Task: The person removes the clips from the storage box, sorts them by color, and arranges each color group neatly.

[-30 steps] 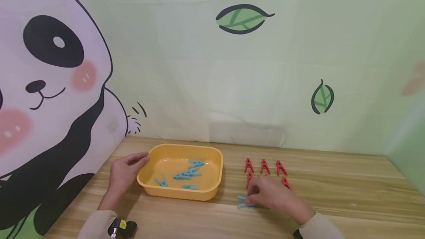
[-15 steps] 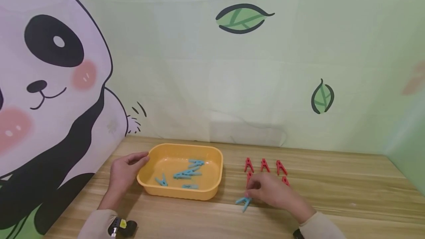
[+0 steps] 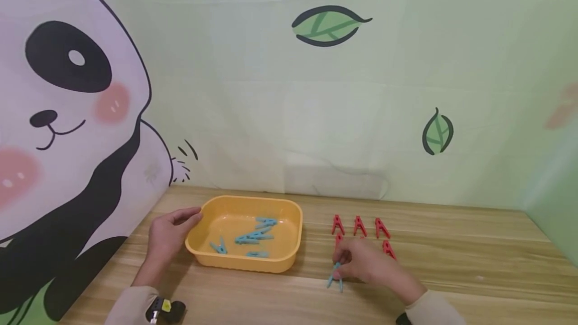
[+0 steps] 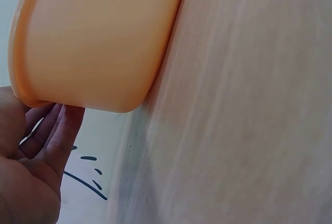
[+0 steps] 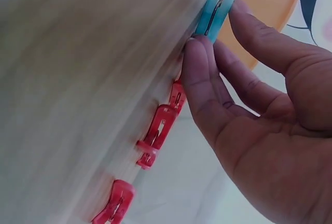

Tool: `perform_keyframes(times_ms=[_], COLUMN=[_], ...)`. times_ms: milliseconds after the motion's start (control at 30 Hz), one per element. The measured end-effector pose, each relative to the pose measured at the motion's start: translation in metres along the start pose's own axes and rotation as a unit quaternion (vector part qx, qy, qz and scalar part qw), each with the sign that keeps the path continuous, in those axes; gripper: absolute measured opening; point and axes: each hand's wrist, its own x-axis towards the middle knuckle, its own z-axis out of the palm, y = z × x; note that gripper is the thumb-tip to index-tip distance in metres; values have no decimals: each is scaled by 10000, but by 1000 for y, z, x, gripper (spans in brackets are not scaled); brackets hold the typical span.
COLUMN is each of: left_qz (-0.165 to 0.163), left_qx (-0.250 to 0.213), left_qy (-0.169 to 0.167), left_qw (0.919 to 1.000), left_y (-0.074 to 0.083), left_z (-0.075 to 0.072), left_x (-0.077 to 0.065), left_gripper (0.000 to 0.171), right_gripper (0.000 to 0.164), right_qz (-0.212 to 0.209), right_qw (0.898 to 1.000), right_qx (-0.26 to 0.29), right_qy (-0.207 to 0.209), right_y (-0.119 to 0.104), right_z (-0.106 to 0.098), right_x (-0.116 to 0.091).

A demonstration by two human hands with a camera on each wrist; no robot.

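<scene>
At the left end of a yellow plastic basin (image 3: 246, 265), my left hand (image 3: 169, 232) holds the rim, with its fingertips partly hidden behind the basin in the left wrist view. Several light-blue clothespins (image 3: 255, 235) lie inside the basin. Right of it, my right hand (image 3: 368, 265) pinches another blue clothespin (image 5: 219, 6) between thumb and fingers, low over the table; its two legs point toward me in the head view. Just beyond this hand are several red clothespins (image 3: 359, 226) in two rows, the nearer row partly covered by the hand.
The wooden tabletop (image 3: 451, 265) runs back to a pale green wall sheet (image 3: 253, 114) printed with leaves and a panda. A black wrist device (image 3: 167, 310) is strapped at the left sleeve.
My right hand has turned the blue clothespin, so its legs, first pointing left, now point toward me. The left hand and basin stay in place.
</scene>
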Motion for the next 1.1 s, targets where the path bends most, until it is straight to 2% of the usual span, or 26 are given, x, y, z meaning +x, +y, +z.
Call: perform_keyframes(times_ms=[400, 800, 1100], left_qz=[83, 177, 202], left_qx=[-39, -42, 43], left_qy=[44, 86, 82], left_qw=[9999, 9998, 9998], left_y=[-1, 0, -1], left_z=[0, 1, 0], left_x=[1, -1, 0], left_gripper=[38, 36, 37], right_gripper=[17, 18, 16], right_qz=[-107, -5, -393], right_qw=[9995, 9998, 9989], right_qx=[251, 55, -58], right_qy=[-135, -172, 229], right_y=[2, 1, -18], right_z=[-7, -11, -19], right_x=[-2, -4, -1])
